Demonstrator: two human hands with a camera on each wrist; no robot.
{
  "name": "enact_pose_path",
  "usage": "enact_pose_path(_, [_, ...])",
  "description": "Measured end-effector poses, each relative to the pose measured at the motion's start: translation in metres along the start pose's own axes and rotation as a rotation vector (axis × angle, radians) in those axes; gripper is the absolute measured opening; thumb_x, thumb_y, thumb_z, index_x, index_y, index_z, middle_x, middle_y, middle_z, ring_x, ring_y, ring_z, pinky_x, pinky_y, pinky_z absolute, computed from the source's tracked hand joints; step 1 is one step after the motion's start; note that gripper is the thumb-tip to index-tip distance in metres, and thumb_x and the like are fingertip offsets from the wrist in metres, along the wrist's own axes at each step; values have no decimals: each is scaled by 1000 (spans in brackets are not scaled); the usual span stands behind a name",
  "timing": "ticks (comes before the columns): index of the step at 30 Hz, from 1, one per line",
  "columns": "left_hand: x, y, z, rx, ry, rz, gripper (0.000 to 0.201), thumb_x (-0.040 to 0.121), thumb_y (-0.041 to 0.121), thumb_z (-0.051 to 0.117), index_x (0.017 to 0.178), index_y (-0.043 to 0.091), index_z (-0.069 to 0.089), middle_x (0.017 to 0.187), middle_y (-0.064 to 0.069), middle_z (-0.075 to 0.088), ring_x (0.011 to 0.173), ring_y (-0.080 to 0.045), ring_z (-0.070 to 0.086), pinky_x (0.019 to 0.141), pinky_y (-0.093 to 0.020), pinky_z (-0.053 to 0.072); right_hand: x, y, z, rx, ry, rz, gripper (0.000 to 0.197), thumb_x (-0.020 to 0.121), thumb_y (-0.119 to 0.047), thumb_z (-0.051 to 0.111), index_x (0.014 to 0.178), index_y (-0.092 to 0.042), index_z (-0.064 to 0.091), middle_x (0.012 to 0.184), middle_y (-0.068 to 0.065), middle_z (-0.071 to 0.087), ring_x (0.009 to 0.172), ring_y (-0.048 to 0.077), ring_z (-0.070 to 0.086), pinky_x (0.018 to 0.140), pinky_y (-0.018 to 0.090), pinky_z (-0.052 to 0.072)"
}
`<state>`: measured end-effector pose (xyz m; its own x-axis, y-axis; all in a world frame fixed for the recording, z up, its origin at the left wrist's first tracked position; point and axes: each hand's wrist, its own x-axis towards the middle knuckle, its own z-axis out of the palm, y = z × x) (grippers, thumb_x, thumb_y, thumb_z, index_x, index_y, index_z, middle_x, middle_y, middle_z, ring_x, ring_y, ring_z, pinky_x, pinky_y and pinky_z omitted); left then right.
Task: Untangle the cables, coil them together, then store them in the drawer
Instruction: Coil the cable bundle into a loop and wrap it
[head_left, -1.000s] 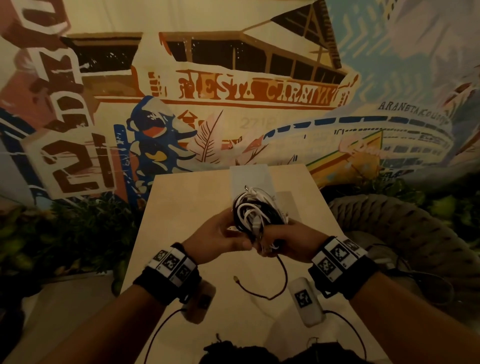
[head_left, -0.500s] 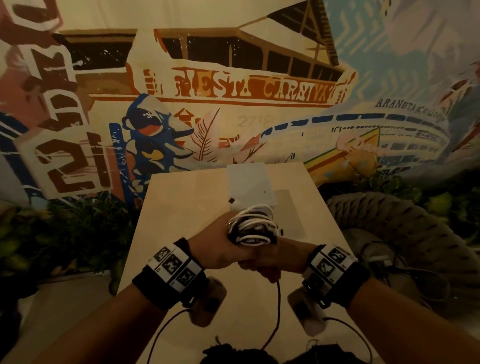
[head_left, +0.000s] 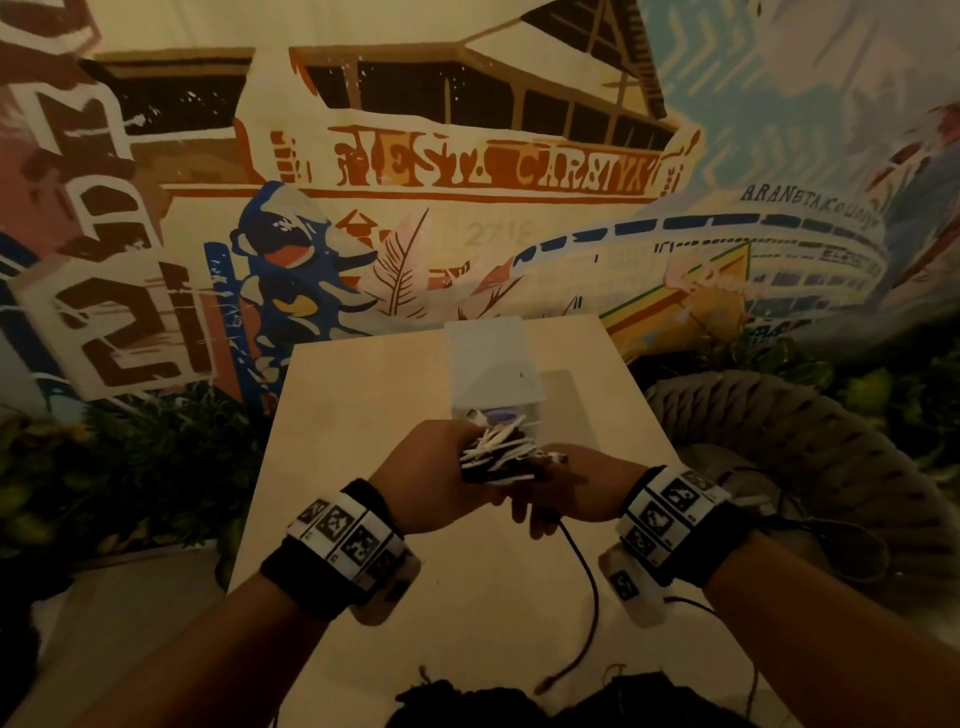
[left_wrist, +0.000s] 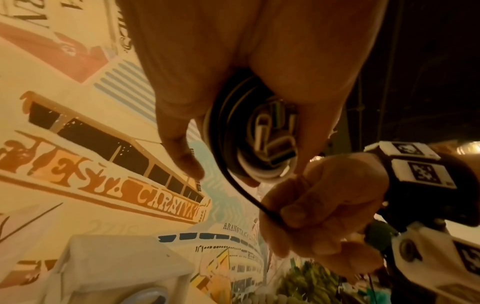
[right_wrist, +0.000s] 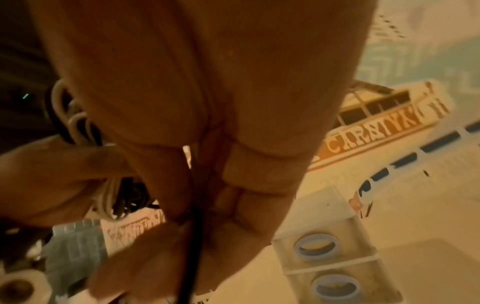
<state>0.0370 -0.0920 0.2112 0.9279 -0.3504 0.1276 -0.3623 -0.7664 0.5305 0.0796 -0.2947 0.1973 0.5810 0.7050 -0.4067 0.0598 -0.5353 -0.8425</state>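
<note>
Painted wall mural (head_left: 467, 171) with orange lettering fills upper frame. Pale wooden table (head_left: 363, 415) at centre. Green leafy plants (head_left: 130, 467) lower left. Grey woven rope chair (head_left: 810, 431) right. White paper roll (right_wrist: 18, 286) lower left of right wrist view.

black and white cable coil (head_left: 497, 457), blue-ringed white drawer box (head_left: 493, 366)

Smooth pale wood table (head_left: 363, 467), translucent plastic drawer box (head_left: 493, 364), glossy cables (head_left: 498, 457)
</note>
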Motion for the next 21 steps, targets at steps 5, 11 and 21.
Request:
enact_pose_path(5, [1,0,3,192,-79,-21,20,92,34,68,89,14,67,75,5,53,64,-13,46,60,-27,31,-3,9,-7,-82,67,95,26,104,-14,46,95,-17,70,75,3,57,55,14,58,63,32,53])
enact_pose_path(11, [1,0,0,142,-16,-10,20,93,26,67,111,18,66,104,0,65,92,-19,58,75,-22,36,-5,6,-8,11,216,106,34,107,-23,39,88,-15,65,68,1,37,53,16,26,51,31,27])
enact_pose_path(21, [4,2,1,388,-150,-56,18,96,34,55,107,21,61,99,-3,68,90,-26,63,73,-31,44,-6,-2,-10,141,225,71,42,106,-17,35,69,-6,52,42,-7,42,40,13,30,51,28,28])
